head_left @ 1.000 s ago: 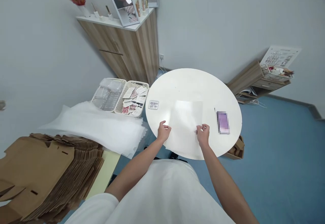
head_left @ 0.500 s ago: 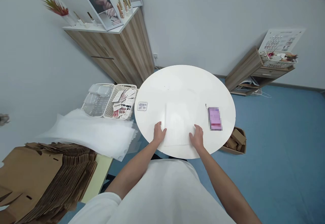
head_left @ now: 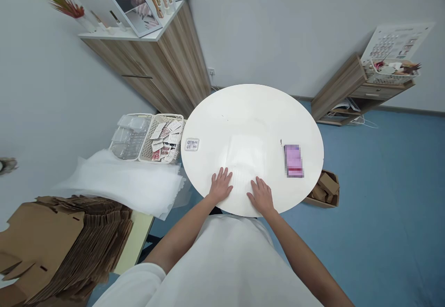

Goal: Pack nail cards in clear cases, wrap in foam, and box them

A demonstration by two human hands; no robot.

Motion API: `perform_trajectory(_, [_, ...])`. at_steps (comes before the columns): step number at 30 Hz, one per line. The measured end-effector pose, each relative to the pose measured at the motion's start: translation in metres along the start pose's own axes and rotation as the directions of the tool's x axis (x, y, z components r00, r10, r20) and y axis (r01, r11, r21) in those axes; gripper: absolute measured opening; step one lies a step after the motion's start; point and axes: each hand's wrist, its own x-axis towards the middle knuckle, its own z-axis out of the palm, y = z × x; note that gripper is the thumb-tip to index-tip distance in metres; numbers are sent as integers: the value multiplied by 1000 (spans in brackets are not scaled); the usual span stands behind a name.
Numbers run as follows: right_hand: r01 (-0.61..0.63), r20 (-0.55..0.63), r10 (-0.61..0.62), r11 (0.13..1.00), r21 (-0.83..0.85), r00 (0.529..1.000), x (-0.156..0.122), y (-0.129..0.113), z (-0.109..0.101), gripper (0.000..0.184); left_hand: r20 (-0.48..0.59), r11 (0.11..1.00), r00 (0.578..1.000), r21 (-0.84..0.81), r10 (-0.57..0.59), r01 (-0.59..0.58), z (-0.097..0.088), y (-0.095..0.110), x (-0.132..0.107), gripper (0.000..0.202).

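Observation:
A thin, whitish sheet (head_left: 247,151) lies flat on the white oval table (head_left: 250,100), and its edges are faint against the top. My left hand (head_left: 220,186) rests palm down at the sheet's near left part, fingers spread. On the near right side, my right hand (head_left: 261,196) also lies flat with its fingers apart. Neither hand grips anything. How far the sheet runs under the fingers is hard to make out. A small clear case with round compartments (head_left: 192,144) sits at the table's left edge. To the right lies a blurred purple rectangular item (head_left: 294,161).
Left of the table stand a basket of printed packets (head_left: 167,137), a basket of clear plastic boxes (head_left: 130,137), a stack of white sheets (head_left: 121,177) and flattened cardboard (head_left: 93,237). A cardboard box (head_left: 323,190) is on the floor at right. Cabinets (head_left: 167,61) line the wall.
Both hands have come down flat with fingers spread, the right one shifting inward. The sheet's far edge now shows slightly farther from me. The view has tilted a little.

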Motion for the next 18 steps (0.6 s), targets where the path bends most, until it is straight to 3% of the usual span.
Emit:
perform_trajectory(7, [-29,-14,29,1000,8,999,2,-2,-2,38,61,999,998,23,29,-31,-6,-9,3,55])
perform_trajectory(13, [-55,-54,55,998,-11,997,1,-5,-4,34,38,998,998,-13,58,-58,-3,-10,1,56])
perform_trajectory(18, [-61,-139,59,998,-12,989,6,-25,-7,34,12,993,996,-76,92,-91,-12,-23,-2,57])
